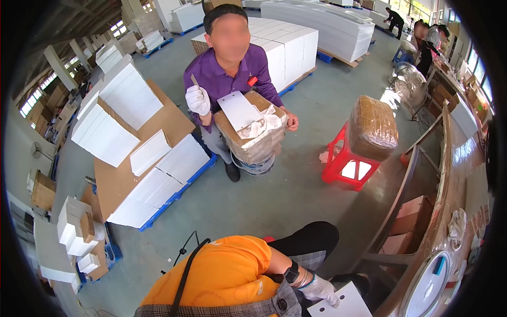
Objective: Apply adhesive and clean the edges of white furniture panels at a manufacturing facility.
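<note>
At the lower edge, my left hand [320,290], in a white knit glove with a dark watch at the wrist, is closed on the edge of a white panel [346,304]. The panel has several dark round holes, and its lower part runs out of the picture. My right hand is out of view. Across from me, a seated person in purple has a similar white panel [239,110] lying on a taped carton [248,148]. That person's gloved hand [198,100] holds up a thin flat tool.
A red plastic stool [346,164] carries a wrapped brown carton [374,127]. To the right runs a workbench [449,179], with a white round object [425,285] near me. Stacked white panels [153,179] stand on a blue pallet at left. Beyond are a floor fan [409,84] and other people.
</note>
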The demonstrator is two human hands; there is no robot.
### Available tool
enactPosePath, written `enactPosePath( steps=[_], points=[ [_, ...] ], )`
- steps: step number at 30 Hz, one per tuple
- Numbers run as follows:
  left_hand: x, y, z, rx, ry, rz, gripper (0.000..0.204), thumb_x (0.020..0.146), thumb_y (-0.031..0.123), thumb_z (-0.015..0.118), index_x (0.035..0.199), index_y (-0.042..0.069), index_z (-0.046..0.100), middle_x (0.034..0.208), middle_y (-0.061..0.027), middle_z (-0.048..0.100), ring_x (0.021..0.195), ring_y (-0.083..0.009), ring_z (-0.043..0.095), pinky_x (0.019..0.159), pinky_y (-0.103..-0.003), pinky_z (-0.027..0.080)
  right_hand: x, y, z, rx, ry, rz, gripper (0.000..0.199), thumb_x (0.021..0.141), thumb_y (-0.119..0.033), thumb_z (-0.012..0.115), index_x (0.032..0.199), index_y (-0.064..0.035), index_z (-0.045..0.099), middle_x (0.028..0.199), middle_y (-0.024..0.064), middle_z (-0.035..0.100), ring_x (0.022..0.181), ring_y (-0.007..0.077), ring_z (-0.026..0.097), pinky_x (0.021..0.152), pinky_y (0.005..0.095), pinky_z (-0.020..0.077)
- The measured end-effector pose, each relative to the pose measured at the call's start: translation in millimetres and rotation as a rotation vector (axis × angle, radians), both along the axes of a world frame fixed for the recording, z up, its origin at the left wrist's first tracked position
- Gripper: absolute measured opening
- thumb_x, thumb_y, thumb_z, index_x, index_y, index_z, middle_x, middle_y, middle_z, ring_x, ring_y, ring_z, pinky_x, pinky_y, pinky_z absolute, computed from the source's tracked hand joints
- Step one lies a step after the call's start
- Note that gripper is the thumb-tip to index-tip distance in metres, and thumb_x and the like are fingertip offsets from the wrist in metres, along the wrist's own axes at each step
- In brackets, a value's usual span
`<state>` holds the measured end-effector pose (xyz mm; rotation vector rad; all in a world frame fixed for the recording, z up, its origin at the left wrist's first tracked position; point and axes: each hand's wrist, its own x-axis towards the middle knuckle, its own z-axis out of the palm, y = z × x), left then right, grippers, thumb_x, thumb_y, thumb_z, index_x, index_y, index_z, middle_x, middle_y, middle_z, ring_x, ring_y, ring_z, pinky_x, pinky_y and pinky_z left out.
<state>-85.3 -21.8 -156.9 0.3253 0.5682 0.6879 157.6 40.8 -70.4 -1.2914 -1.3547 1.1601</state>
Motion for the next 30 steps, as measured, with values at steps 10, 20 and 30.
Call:
enactPosePath(
  steps=[10,20,30],
  points=[
    [-1.8,-1.1,1.3,-0.011,-0.054,0.026,0.029,0.077,0.010,0.070,0.104,0.003,0.065,0.100,-0.0092,0.068,0.092,-0.0210,0.064,0.081,-0.036,0.052,9.3,-14.2,7.0,0.270,-0.435,-0.010,0.043,0.091,-0.009,0.053,0.131,0.0027,0.045,0.096,0.0146,0.064,0.078,0.0229,0.059,0.073,0.0306,0.0491],
    [3.8,-2.4,-6.8,-0.069,-0.063,0.012,0.028,0.079,0.009,0.068,0.106,0.001,0.064,0.103,-0.0110,0.067,0.095,-0.0235,0.064,0.085,-0.037,0.051,37.6,-35.1,18.0,0.258,-0.813,-0.161,0.044,0.091,-0.008,0.053,0.132,0.0043,0.044,0.096,0.0152,0.064,0.080,0.0241,0.061,0.075,0.0309,0.0496],
    [1.2,-2.1,-4.8,-0.063,-0.030,0.003,0.028,0.081,0.005,0.063,0.109,-0.001,0.063,0.106,-0.0114,0.065,0.099,-0.0241,0.061,0.087,-0.038,0.050,93.1,-11.1,-45.8,0.494,-0.767,-0.100,0.038,0.100,-0.032,0.040,0.123,-0.0041,0.054,0.104,0.0137,0.062,0.069,0.0132,0.061,0.059,0.0256,0.0502]
  ],
)
